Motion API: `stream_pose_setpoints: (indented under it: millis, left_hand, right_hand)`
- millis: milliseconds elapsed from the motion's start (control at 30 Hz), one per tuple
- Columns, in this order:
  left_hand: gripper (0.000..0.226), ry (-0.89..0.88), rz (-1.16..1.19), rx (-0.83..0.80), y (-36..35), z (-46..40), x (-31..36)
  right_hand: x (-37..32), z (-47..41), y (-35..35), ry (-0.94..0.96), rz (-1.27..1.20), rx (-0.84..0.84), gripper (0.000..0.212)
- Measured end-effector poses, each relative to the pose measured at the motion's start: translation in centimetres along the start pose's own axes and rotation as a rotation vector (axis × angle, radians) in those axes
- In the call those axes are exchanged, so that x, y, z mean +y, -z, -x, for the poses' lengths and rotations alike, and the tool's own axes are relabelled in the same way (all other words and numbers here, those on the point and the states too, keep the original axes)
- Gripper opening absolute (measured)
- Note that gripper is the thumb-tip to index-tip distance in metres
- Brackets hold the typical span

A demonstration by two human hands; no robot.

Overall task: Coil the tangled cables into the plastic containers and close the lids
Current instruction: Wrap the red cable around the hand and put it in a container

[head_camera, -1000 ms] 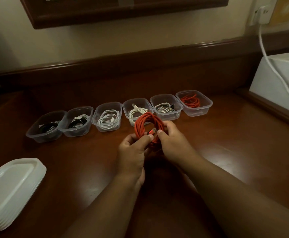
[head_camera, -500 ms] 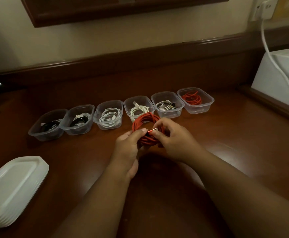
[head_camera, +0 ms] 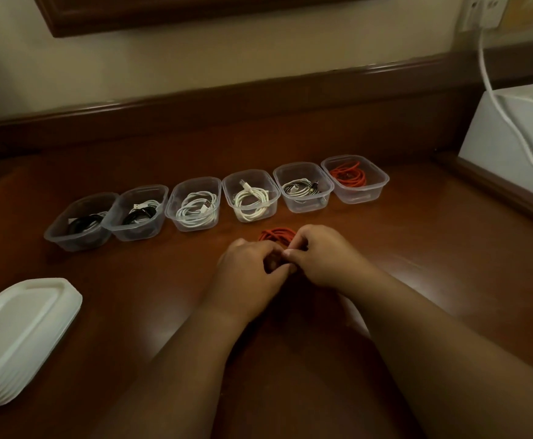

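Six open containers (head_camera: 303, 188) line a dark wooden desk (head_camera: 417, 248), wall behind.

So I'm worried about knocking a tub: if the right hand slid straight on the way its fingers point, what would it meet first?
The right hand points left, toward the left hand, with the orange cable gripped between them. It would likely meet that hand first; the tubs sit farther back.

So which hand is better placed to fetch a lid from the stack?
Left. The left hand is nearer the lid stack at the table's left edge. Both hands, including the right hand, grip the red cable.
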State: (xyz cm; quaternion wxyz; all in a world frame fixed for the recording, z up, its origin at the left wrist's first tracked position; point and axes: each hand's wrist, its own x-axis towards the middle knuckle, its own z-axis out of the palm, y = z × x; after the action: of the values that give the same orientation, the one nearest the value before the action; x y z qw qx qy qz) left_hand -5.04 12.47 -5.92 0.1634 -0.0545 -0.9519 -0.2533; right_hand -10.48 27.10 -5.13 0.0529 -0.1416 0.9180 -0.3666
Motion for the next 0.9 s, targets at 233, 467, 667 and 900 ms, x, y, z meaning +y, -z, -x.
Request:
stream_pose_setpoints:
  millis: [233, 467, 667, 900]
  left_hand:
    - [0.012, 0.146, 0.188, -0.025, -0.5, -0.2, -0.3]
    - [0.005, 0.200, 0.129, -0.070, -1.6, -0.5, -1.0]
    - [0.009, 0.251, 0.221, -0.162, -2.5, -0.8, -1.4]
    - [0.012, 0.279, 0.276, -0.138, -2.6, -0.8, -1.3]
  right_hand:
    - [0.3, -0.3, 1.0, 0.079, -0.068, -0.132, 0.014]
    - [0.8, -0.4, 1.4, 0.144, 0.039, -0.177, 0.022]
    - [0.9, -0.1, 2.2, 0.128, 0.126, -0.220, 0.025]
    - [1.3, -0.5, 1.8, 0.199, 0.304, -0.235, 0.020]
